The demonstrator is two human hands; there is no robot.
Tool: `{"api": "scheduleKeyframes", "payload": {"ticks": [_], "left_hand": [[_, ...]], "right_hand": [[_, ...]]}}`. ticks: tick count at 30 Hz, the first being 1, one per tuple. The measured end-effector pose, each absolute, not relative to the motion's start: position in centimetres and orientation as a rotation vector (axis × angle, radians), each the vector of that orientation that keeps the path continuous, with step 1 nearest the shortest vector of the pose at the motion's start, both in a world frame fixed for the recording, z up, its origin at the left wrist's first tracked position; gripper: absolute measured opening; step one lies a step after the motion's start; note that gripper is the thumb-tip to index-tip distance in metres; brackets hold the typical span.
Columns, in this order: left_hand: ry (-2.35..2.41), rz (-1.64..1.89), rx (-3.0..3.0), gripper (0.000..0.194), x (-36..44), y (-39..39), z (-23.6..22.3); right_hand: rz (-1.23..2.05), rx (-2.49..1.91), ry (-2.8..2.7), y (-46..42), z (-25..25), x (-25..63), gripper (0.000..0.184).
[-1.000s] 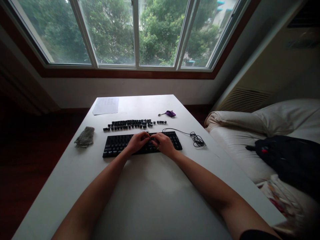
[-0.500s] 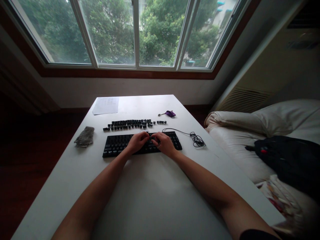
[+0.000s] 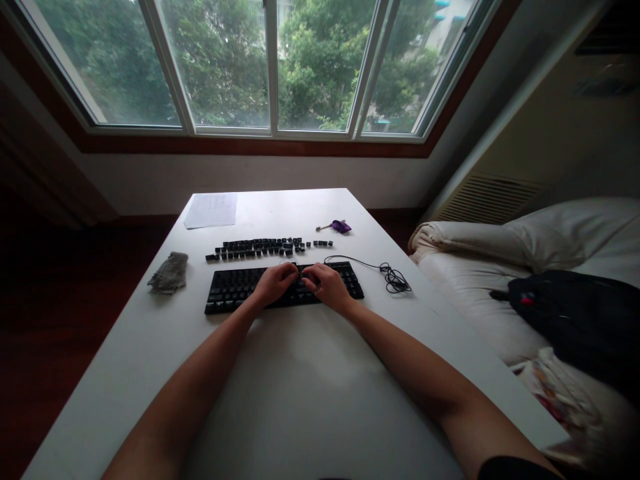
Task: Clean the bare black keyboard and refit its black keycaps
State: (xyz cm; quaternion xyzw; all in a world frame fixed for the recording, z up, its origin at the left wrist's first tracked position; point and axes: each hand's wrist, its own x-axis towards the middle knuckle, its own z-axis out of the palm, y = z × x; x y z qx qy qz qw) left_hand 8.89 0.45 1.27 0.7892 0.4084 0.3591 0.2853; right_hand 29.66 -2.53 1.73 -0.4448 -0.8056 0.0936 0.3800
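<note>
A black keyboard [image 3: 235,288] lies on the white table, its middle covered by both hands. My left hand [image 3: 276,281] is over the middle of the keys, its fingers curled and pinched together near the top rows. Just right of it, my right hand [image 3: 323,281] is closed too, thumb and fingertips drawn together close to the left fingertips. Whatever the fingertips grip is too small to make out. Beyond the keyboard, loose black keycaps [image 3: 260,248] lie in uneven rows.
A grey cloth [image 3: 170,272] lies left of the keyboard. A coiled black cable [image 3: 396,280] is to the right. Farther back are a purple-handled brush-like tool [image 3: 341,227] and a sheet of paper [image 3: 211,211]. Right of the table [image 3: 300,400] stands a sofa [image 3: 465,287] with a dark bag [image 3: 575,313].
</note>
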Motion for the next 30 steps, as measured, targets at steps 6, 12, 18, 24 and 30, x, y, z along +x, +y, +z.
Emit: {"api": "scheduleKeyframes", "payload": {"ticks": [6,12,18,24,30], "left_hand": [[1.059,0.940,2.130,0.024,8.7,0.3,1.9],[1.070,0.925,2.145,0.025,8.8,0.3,1.7],[1.091,0.913,2.158,0.026,8.9,0.3,1.6],[1.116,0.907,2.174,0.024,8.8,0.1,1.8],[1.165,0.899,2.166,0.024,8.8,0.1,1.8]], "right_hand": [[0.229,-1.125,-2.086,-2.5,1.6,29.7,0.016],[0.210,-1.083,-2.123,-2.6,1.7,29.6,0.016],[0.198,-1.077,-2.142,-2.7,1.9,29.6,0.014],[0.230,-1.105,-2.134,-2.2,2.2,29.7,0.013],[0.244,-1.282,-2.122,1.3,2.3,31.2,0.017]]}}
